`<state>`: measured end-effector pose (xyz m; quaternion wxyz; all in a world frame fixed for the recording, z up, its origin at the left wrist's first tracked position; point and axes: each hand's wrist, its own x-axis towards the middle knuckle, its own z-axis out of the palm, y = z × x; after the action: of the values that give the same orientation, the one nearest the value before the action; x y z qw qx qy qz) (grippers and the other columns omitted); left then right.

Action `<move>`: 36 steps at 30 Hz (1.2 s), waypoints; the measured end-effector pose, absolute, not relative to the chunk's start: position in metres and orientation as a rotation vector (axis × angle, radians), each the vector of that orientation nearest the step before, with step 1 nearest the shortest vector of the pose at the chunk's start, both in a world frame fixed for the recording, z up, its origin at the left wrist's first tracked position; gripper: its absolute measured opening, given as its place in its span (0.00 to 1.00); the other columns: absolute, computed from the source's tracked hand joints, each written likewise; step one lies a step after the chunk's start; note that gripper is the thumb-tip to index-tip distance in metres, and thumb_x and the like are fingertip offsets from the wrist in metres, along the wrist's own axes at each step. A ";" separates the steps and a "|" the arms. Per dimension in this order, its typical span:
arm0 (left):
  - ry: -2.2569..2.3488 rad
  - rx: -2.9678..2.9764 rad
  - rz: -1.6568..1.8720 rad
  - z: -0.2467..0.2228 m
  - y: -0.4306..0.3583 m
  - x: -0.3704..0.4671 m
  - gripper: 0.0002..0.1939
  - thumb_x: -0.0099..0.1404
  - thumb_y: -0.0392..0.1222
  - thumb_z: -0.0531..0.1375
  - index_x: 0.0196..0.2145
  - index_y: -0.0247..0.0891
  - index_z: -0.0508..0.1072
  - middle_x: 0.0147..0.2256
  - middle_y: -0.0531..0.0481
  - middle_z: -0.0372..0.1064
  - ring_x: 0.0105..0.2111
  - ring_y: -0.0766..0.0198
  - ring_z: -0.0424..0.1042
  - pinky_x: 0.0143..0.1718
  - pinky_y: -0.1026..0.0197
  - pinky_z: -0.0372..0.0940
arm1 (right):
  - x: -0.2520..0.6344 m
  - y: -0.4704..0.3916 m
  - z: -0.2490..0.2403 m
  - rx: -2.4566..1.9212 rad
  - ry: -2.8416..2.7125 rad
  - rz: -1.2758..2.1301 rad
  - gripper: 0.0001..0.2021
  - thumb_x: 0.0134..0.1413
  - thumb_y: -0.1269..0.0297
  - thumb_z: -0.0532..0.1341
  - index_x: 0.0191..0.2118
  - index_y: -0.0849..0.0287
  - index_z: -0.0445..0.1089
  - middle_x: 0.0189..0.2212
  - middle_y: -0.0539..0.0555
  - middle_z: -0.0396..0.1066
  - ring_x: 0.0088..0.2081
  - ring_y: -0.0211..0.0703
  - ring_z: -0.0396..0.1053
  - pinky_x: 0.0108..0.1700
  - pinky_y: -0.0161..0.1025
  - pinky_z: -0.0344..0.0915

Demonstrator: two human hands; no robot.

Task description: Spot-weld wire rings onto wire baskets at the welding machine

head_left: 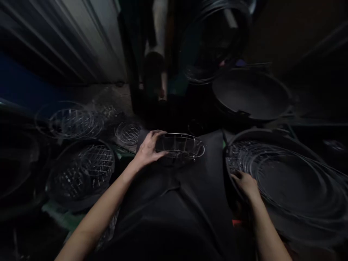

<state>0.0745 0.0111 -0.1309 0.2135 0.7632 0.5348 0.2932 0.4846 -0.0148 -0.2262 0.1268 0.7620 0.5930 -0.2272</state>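
My left hand (150, 149) is closed on the left side of a small round wire basket (181, 152), thumb below and fingers along the top. The basket has thin metal rings joined by short cross wires and is above the dark cloth over my lap (174, 203). To the right, my right hand (246, 185) has its fingers curled at the near left edge of a wide round tub (285, 192). Many wire rings (248, 156) lie in that tub, close to the fingers. Whatever the fingertips pinch is too dark to make out.
On the left stands a round tub (58, 197) with wire grids (98, 159) in it. Behind it lie more wire grids (73, 121) and a smaller round one (128, 132). Ahead are a dark machine (154, 69), a large round pan (250, 94) and a wire coil (201, 78).
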 end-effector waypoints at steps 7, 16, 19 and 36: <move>1.455 2.125 0.831 -0.135 0.009 0.062 0.32 0.57 0.49 0.64 0.55 0.37 0.58 0.49 0.43 0.62 0.51 0.55 0.63 0.54 0.52 0.60 | 0.478 -0.036 -0.207 2.613 1.598 -0.483 0.23 0.53 0.52 0.49 0.44 0.63 0.71 0.36 0.70 0.74 0.43 0.63 0.71 0.44 0.52 0.65; 1.356 2.032 0.885 -0.159 -0.006 0.052 0.50 0.49 0.54 0.68 0.62 0.37 0.46 0.57 0.37 0.49 0.59 0.48 0.52 0.59 0.45 0.52 | 0.390 -0.037 -0.110 3.045 1.756 -1.220 0.15 0.44 0.45 0.59 0.34 0.48 0.69 0.33 0.57 0.73 0.33 0.53 0.72 0.38 0.48 0.69; 1.398 2.020 0.890 -0.157 -0.008 0.053 0.39 0.55 0.48 0.65 0.60 0.37 0.52 0.53 0.40 0.55 0.55 0.52 0.57 0.57 0.49 0.56 | 0.336 -0.035 -0.085 2.780 1.801 -1.820 0.15 0.43 0.46 0.63 0.35 0.47 0.70 0.30 0.54 0.73 0.27 0.48 0.72 0.33 0.47 0.72; 1.447 2.298 1.020 -0.115 0.030 0.050 0.30 0.59 0.39 0.59 0.57 0.38 0.53 0.50 0.43 0.62 0.52 0.54 0.62 0.58 0.45 0.54 | 0.228 0.040 -0.089 2.389 2.730 -1.384 0.13 0.56 0.54 0.56 0.32 0.59 0.69 0.26 0.50 0.71 0.28 0.39 0.67 0.31 0.33 0.62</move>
<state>0.0505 0.0298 -0.1151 0.1203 0.7864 0.4952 0.3491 0.2283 0.0398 -0.0886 -0.3622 0.5736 0.6553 -0.3323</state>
